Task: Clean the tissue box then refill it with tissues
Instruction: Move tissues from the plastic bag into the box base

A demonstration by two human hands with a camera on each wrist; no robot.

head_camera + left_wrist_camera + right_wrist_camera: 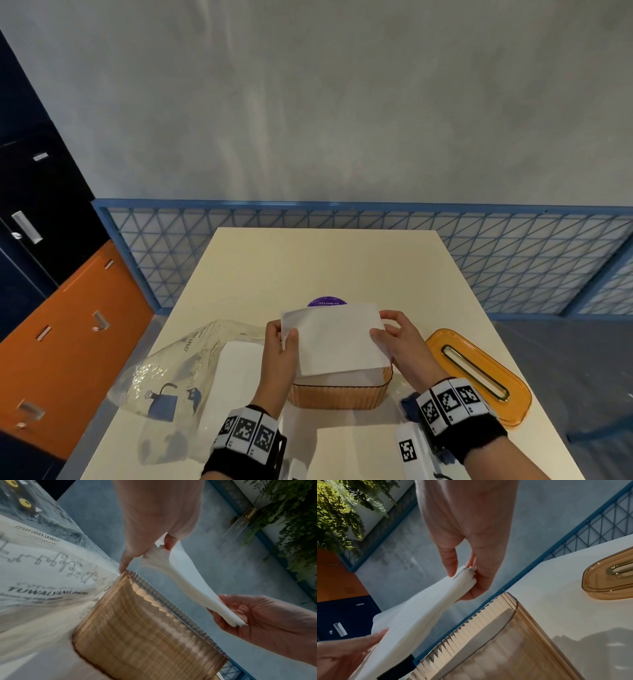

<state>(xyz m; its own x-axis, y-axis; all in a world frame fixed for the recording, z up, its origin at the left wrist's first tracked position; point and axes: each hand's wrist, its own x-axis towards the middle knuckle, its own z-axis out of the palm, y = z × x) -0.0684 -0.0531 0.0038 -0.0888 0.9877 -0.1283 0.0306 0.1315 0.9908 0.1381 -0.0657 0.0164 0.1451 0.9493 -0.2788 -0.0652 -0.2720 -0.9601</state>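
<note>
A stack of white tissues point(334, 339) hangs just above the open amber ribbed tissue box point(339, 394) at the table's middle. My left hand point(279, 349) pinches the stack's left end and my right hand point(400, 339) pinches its right end. In the left wrist view the stack point(180, 581) sags between the left hand point(149, 546) and the right hand point(240, 615), over the box point(145, 628). The right wrist view shows the right hand point(467, 573) gripping the stack point(419, 608) above the box point(488, 642). The box's amber lid point(479, 373) lies to the right.
A clear plastic tissue package point(178, 370) with white tissues inside lies left of the box. A purple round sticker point(327, 302) shows behind the stack. Something blue point(409, 406) peeks from under my right wrist. Cream table point(325, 260); blue mesh fence point(513, 260) behind.
</note>
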